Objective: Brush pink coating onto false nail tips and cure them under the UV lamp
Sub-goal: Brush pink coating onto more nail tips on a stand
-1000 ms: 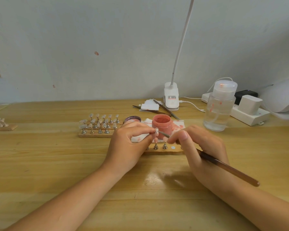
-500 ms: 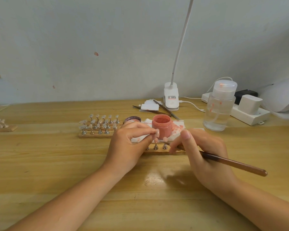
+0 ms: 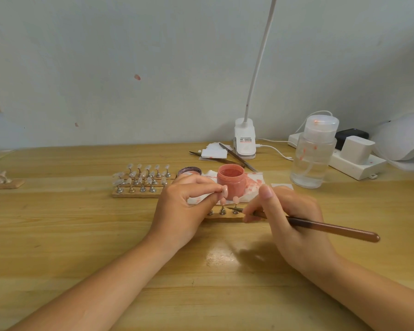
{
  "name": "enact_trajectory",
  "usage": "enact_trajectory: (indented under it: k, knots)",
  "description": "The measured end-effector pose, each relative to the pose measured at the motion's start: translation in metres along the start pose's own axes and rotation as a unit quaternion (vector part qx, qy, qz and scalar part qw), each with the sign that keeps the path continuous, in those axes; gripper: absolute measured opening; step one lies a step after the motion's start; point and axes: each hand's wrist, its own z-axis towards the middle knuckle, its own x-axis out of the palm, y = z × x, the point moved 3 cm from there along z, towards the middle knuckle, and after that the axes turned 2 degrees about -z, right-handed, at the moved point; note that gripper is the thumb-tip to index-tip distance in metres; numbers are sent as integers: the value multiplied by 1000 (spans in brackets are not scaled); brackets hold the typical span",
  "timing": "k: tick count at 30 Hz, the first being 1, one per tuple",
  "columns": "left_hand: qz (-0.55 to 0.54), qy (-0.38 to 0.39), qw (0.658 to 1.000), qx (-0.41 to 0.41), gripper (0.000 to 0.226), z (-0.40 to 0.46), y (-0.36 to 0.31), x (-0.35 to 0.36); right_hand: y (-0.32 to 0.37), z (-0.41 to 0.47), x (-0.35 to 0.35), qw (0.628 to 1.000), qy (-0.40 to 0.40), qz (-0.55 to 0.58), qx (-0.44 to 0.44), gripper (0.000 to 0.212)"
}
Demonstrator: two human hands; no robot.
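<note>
Brush (image 3: pixel 304 224) has dropped away from the tip (image 3: pixel 224 191) since a second ago; bristles now sit low by the holder strip (image 3: pixel 227 215), no longer touching the tip. Brush lies near horizontal, bristles left, butt end right and slightly toward the camera. Right hand (image 3: pixel 289 218) pinches it near the ferrule. Left hand (image 3: pixel 184 206) pinches the tip's stand, pink face toward the right hand, just in front of the jar (image 3: pixel 231 181). Bare surface (image 3: pixel 58 235) lies to the left and in front.
</note>
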Motion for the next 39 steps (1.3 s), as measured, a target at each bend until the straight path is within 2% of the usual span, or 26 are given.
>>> enact_trajectory:
  k: [4, 7, 9, 13, 16, 18, 22, 26, 31, 35, 39]
  knots:
    - [18, 6, 1000, 6, 15, 0, 1, 0, 0, 2, 1, 1000, -11, -20, 1, 40]
    - [10, 0, 1000, -1, 14, 0, 1, 0, -2, 1, 1, 1000, 7, 14, 26, 47]
    - [2, -1, 1000, -1, 10, 0, 0, 0, -1, 0, 0, 1000, -6, 15, 12, 52]
    - [11, 1, 1000, -4, 14, 0, 0, 1, -1, 3, 0, 1000, -12, -11, 11, 37]
    - [13, 0, 1000, -14, 20, 0, 0, 0, -5, 0, 2, 998, 10, 32, 49, 45]
    - [14, 4, 1000, -17, 23, -1, 0, -1, -2, -1, 0, 999, -6, 29, 30, 47]
    - [23, 5, 999, -28, 25, -1, -1, -2, 4, 5, 0, 1000, -8, -30, -6, 28]
    - [24, 3, 999, -42, 35, -1, -1, -2, -2, 2, -1, 1000, -5, -7, 4, 46]
    - [32, 6, 998, -45, 23, -1, -2, -2, 2, 4, 1, 998, -7, -57, -34, 28]
    - [36, 6, 998, -46, 25, -1, -2, -2, -2, 2, -1, 998, -9, -44, -34, 43]
    - [44, 14, 998, -49, 13, -1, -1, -2, 0, 3, 1, 995, -18, -77, -52, 33]
